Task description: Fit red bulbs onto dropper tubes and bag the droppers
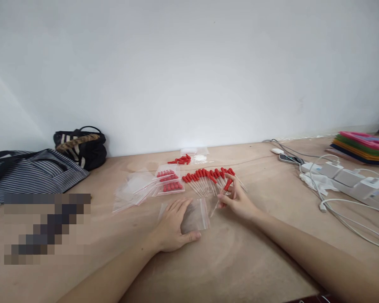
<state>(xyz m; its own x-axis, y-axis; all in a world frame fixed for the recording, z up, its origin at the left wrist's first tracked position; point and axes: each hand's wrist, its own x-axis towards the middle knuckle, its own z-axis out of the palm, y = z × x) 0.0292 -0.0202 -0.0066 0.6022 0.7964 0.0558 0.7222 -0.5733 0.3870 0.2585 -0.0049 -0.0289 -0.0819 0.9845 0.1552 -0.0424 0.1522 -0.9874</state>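
Note:
My left hand (173, 227) lies with its fingers stretched over a clear zip bag (194, 219) flat on the table. The bag's zip edge points right. Between the fingertips of my right hand (236, 200) is a glass dropper with a red rubber bulb (228, 184), its thin tip slanting down left close to the bag's zip edge. Just beyond both hands, a fanned row of similar red-bulbed droppers (202, 173) lies with bulbs away from me. Left of that row, stacked zip bags with red bulbs inside (170, 181) lie beside loose flat zip bags (135, 187).
Loose red bulbs (180, 160) and thin clear tubes (199, 158) lie near the wall. A striped bag (34, 170) and a black bag (91, 153) are at left. Chargers on a power strip (350, 177), white cables (344, 223) and coloured trays (363, 147) occupy the right.

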